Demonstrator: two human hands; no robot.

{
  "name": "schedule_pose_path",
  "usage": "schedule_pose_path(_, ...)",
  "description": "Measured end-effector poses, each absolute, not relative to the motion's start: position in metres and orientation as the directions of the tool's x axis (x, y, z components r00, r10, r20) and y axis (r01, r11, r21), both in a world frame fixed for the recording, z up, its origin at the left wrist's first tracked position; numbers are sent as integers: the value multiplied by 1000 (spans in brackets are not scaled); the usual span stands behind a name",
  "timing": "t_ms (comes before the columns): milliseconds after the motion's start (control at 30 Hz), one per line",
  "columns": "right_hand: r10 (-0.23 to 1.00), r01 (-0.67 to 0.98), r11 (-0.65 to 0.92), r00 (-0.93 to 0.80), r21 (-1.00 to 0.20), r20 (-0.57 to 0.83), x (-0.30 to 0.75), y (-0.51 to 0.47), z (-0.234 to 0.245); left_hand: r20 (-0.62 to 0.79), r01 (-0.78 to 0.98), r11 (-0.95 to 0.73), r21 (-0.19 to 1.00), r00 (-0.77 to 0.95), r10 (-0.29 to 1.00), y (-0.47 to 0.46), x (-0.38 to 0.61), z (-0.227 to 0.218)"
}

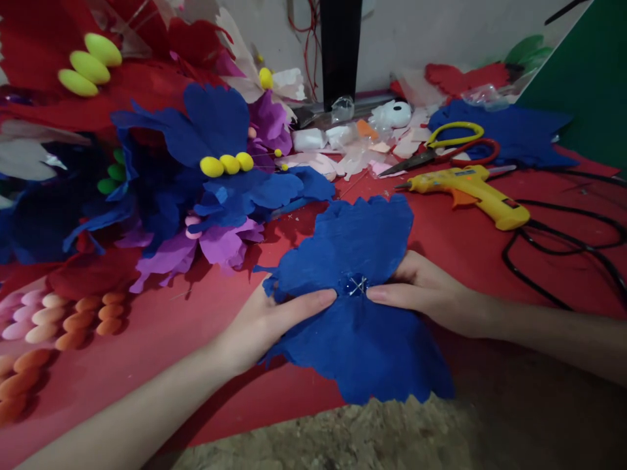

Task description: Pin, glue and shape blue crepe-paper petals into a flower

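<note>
A blue crepe-paper butterfly (pixel 362 241) with scalloped wings is held between my two hands over the near edge of the table. My left hand (pixel 264 323) grips it from the left, thumb pressed near its centre and fingers hidden underneath. From the right, my right hand (pixel 431 290) pinches it the same way, the thumb tip close to the middle. Between both thumbs sits a shiny patch with crossed thin metal wires (pixel 357 285). It looks like clear glue, though I cannot be sure.
A yellow glue gun (pixel 470 192) with a black cord and scissors (pixel 441 147) lie behind my right hand. Blue and purple paper shapes (pixel 215 124) with yellow oval beads pile up at left. Orange and pink ovals (pixel 78 320) sit left. Paper scraps (pixel 362 156) lie at the back.
</note>
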State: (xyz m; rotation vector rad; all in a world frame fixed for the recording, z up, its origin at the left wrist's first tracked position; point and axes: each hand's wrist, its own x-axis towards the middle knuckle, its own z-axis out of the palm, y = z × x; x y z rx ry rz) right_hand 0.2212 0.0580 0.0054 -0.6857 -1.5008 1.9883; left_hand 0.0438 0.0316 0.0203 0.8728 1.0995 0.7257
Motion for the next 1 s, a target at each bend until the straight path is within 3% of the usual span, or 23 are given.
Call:
schedule_pose_path(200, 689, -129, -226, -722, -966, -65, 223, 59, 3, -410, -159, 472, 867, 309, 858, 30, 48, 20)
schedule_pose_path(333, 693, -105, -223, -716, -969, -82, 224, 58, 3, -464, -135, 518, 845, 301, 833, 31, 48, 23)
schedule_pose_path(700, 727, 106, -50, -678, -993, -109, 223, 58, 3, -466, -84, 497, 864, 244, 851, 33, 43, 20)
schedule_pose_path(1000, 719, 185, -66, -673, -981, -175, 222, 57, 2, -500, -136, 547, 826, 269, 823, 32, 43, 21)
